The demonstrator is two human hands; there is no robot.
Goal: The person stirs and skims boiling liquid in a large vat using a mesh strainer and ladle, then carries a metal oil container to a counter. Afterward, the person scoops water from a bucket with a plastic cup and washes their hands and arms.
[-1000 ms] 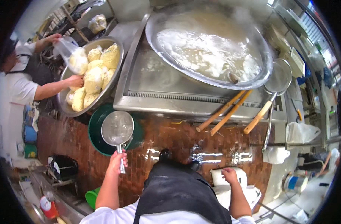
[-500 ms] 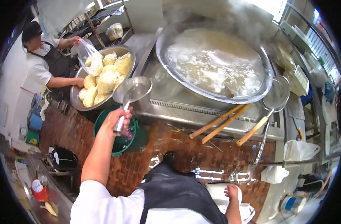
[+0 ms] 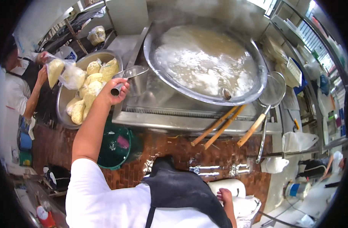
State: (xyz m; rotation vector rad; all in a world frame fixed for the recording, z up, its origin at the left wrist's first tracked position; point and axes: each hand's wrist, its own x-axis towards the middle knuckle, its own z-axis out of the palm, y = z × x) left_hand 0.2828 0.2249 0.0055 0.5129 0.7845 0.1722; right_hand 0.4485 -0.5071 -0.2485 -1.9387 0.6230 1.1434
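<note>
Gripped by its tubular metal handle, a large ladle (image 3: 136, 71) is in my left hand (image 3: 115, 91). My left arm stretches forward, and the ladle's bowl is tilted near the rim of a wide metal basin (image 3: 61, 108). In the basin lie several clear plastic bags of pale yellow food (image 3: 93, 88). To the right stands a huge round pan (image 3: 204, 99) of steaming, foamy liquid. My right hand (image 3: 224, 196) hangs low at my side by a white container (image 3: 233, 186), fingers loosely apart and holding nothing.
A co-worker (image 3: 19, 87) at the left lifts a bag (image 3: 55, 72). A green bucket (image 3: 115, 146) stands on wet brick floor (image 3: 174, 148). Two wooden handles (image 3: 215, 125) and a mesh strainer (image 3: 273, 89) jut from the stove edge (image 3: 196, 127).
The ladle has come up and its bowl has turned from facing up to nearly edge-on. The co-worker's hands now raise a filled bag clear of the basin. My view has shifted slightly.
</note>
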